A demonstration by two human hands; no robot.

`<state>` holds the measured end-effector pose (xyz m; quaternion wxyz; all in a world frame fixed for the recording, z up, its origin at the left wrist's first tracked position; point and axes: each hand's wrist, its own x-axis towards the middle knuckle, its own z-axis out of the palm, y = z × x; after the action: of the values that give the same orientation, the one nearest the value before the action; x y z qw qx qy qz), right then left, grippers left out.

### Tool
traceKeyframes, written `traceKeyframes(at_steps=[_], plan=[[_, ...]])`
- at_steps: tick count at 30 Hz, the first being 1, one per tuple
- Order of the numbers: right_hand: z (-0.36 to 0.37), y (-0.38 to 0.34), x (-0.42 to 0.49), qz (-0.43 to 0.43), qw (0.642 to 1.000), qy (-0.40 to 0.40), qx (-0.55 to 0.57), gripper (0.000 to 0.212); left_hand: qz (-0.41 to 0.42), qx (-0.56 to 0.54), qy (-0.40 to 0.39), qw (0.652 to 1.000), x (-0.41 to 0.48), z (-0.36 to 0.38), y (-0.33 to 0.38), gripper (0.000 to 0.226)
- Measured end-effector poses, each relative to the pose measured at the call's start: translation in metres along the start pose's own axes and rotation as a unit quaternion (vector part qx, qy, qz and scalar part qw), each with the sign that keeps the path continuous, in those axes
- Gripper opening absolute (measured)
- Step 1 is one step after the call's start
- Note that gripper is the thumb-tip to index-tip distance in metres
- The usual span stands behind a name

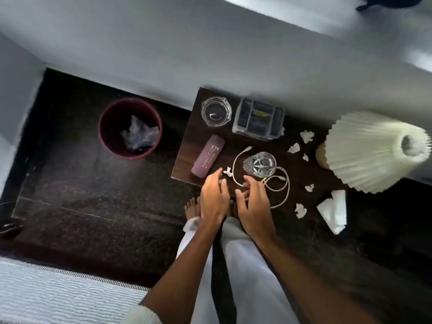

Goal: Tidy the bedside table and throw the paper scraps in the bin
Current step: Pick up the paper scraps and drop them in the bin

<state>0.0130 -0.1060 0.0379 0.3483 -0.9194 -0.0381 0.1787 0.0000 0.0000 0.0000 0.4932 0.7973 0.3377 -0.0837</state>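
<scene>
A dark wooden bedside table (187,146) carries several white paper scraps: one by my left fingertips (227,171), others further right (306,136), (293,148), (300,210). A white cable (236,164) loops around a clear drinking glass (260,164). My left hand (214,199) hovers over the table's front edge, fingers apart and empty, just short of the nearest scrap. My right hand (253,203) is beside it, fingers spread near the cable, holding nothing. A dark red bin (130,127) with crumpled plastic inside stands on the floor to the table's left.
A glass ashtray (216,111), a grey compartment box (258,118), a mauve case (208,155), folded white paper (333,210) and a pleated lamp (374,150) stand on the table. A wall runs behind. Dark floor and a striped rug (58,293) lie to the left.
</scene>
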Motion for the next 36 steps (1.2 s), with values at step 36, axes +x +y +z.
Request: traceKeyframes(at_steps=[36], plan=[[0.048, -0.003, 0.034, 0.113, 0.975, -0.098, 0.166, 0.025, -0.174, -0.246, 0.061, 0.951, 0.008, -0.019, -0.023, 0.021]])
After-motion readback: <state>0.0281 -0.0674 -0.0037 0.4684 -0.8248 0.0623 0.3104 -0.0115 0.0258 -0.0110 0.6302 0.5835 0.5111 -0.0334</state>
